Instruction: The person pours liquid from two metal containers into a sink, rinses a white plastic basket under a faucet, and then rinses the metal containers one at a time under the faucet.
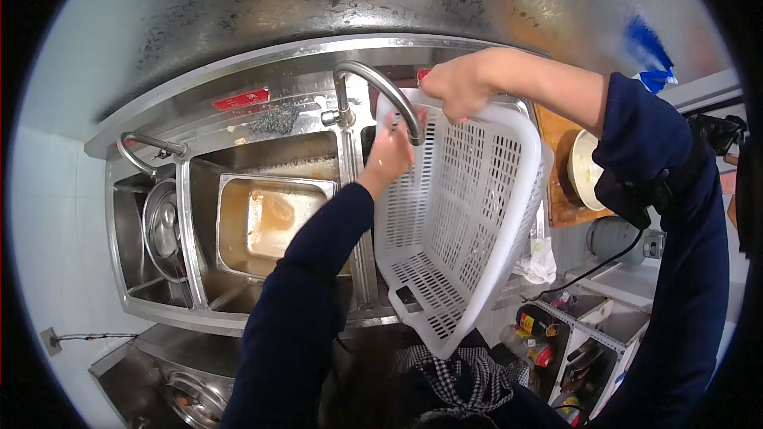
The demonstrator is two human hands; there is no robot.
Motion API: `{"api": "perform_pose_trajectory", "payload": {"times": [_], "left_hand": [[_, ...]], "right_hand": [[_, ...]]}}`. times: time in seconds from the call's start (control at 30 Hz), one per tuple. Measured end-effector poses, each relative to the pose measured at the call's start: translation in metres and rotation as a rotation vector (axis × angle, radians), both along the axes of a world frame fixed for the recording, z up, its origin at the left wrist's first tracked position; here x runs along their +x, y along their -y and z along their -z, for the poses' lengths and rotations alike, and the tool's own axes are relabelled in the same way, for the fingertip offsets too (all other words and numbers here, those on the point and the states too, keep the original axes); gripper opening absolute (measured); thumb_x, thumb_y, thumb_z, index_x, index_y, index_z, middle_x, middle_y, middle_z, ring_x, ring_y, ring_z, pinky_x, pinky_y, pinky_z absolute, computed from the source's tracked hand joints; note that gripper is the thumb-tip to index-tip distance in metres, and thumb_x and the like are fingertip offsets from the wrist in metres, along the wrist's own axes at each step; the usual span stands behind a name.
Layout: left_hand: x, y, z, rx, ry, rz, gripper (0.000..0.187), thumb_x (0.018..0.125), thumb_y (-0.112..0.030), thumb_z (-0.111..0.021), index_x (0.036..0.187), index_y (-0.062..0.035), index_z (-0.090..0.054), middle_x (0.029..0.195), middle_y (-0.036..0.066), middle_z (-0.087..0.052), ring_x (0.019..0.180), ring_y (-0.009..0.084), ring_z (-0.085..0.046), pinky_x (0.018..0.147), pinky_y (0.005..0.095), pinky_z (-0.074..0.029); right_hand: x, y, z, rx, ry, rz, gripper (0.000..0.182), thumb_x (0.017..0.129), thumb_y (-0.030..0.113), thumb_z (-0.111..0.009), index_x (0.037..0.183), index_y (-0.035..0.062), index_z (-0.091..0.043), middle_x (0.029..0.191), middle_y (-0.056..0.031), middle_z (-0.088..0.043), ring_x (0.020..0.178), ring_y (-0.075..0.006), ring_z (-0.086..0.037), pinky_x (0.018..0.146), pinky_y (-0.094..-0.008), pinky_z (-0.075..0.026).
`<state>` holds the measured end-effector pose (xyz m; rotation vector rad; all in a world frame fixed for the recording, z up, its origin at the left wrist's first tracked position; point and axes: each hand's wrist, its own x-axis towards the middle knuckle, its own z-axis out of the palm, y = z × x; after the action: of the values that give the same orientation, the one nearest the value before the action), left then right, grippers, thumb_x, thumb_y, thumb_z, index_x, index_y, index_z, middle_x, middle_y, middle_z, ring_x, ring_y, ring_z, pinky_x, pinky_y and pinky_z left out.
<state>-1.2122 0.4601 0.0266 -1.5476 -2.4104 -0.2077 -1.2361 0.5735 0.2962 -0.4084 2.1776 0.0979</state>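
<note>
A large white slatted plastic basket (520, 167) is tilted over the right part of the sink, its opening facing me. My right hand (461, 83) is closed over its far rim, knuckles up. My left hand (392, 151) reaches across the left rim to the inside of the far end, close behind the curved faucet spout (377, 79). The spout hides part of its bent fingers, and I cannot tell whether they grip anything. The near corner of the basket hangs by my checked apron tie (469, 385).
Left of the basket, a steel pan (225, 226) sits in the middle basin. A second faucet (143, 155) and metal lids (164, 222) are at the far left basin. At right are a pale bowl (586, 171) on a wooden board (556, 143) and shelves with bottles (538, 320).
</note>
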Motion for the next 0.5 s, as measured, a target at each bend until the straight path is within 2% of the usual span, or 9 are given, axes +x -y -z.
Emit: {"api": "perform_pose_trajectory", "payload": {"times": [0.07, 0.17, 0.2, 0.3, 0.4, 0.5], "left_hand": [[0.036, 0.002, 0.018, -0.020, 0.080, 0.011, 0.058, 0.073, -0.027, -0.055, 0.124, -0.0067, -0.039, 0.132, 0.014, -0.032, 0.124, 0.0271, -0.028, 0.101, 0.0423, -0.021], [0.099, 0.031, 0.034, -0.203, 0.187, 0.212, 0.057, 0.075, -0.027, -0.053, 0.125, -0.0075, -0.037, 0.137, 0.011, -0.026, 0.128, 0.0243, -0.018, 0.104, 0.0430, -0.015], [0.115, 0.042, 0.035, -0.288, 0.222, 0.277, 0.057, 0.076, -0.030, -0.051, 0.126, -0.0068, -0.036, 0.138, 0.011, -0.022, 0.130, 0.0230, -0.014, 0.104, 0.0433, -0.012], [0.153, 0.055, 0.057, -0.252, 0.350, 0.370, 0.062, 0.082, -0.040, -0.043, 0.129, -0.0021, -0.030, 0.141, 0.011, -0.015, 0.131, 0.0228, -0.009, 0.105, 0.0452, -0.008], [0.168, 0.033, 0.027, -0.695, 0.888, 0.411, 0.066, 0.086, -0.047, -0.032, 0.129, 0.0026, -0.026, 0.141, 0.012, -0.013, 0.131, 0.0247, -0.006, 0.105, 0.0442, -0.008], [0.188, 0.039, 0.046, -0.224, 1.257, 0.335, 0.062, 0.087, -0.047, -0.031, 0.129, -0.0011, -0.028, 0.137, 0.017, -0.021, 0.129, 0.0274, -0.013, 0.104, 0.0444, -0.011]], "right_hand": [[-0.004, -0.004, -0.005, -0.020, -0.026, 0.006, 0.029, 0.059, 0.009, -0.058, 0.083, -0.0080, -0.057, 0.078, -0.0212, -0.059, 0.076, -0.0323, -0.058, 0.065, -0.0389, -0.045], [-0.008, -0.019, -0.006, -0.022, -0.062, 0.050, 0.031, 0.059, 0.008, -0.058, 0.087, -0.0055, -0.057, 0.079, -0.0192, -0.060, 0.076, -0.0313, -0.058, 0.066, -0.0386, -0.045], [-0.012, -0.027, -0.008, -0.015, -0.079, 0.067, 0.032, 0.059, 0.007, -0.058, 0.088, -0.0045, -0.057, 0.080, -0.0186, -0.060, 0.076, -0.0309, -0.058, 0.067, -0.0385, -0.045], [-0.015, -0.053, -0.017, -0.003, -0.037, 0.115, 0.039, 0.057, 0.005, -0.057, 0.095, -0.0025, -0.055, 0.082, -0.0178, -0.060, 0.080, -0.0285, -0.058, 0.068, -0.0382, -0.045], [-0.008, -0.061, -0.024, 0.007, -0.068, 0.172, 0.042, 0.056, 0.003, -0.056, 0.097, -0.0027, -0.054, 0.081, -0.0178, -0.060, 0.080, -0.0291, -0.058, 0.068, -0.0386, -0.045], [-0.004, -0.071, -0.032, 0.020, -0.182, 0.217, 0.041, 0.055, 0.002, -0.055, 0.096, -0.0033, -0.054, 0.079, -0.0186, -0.059, 0.078, -0.0294, -0.058, 0.068, -0.0374, -0.046]]}}
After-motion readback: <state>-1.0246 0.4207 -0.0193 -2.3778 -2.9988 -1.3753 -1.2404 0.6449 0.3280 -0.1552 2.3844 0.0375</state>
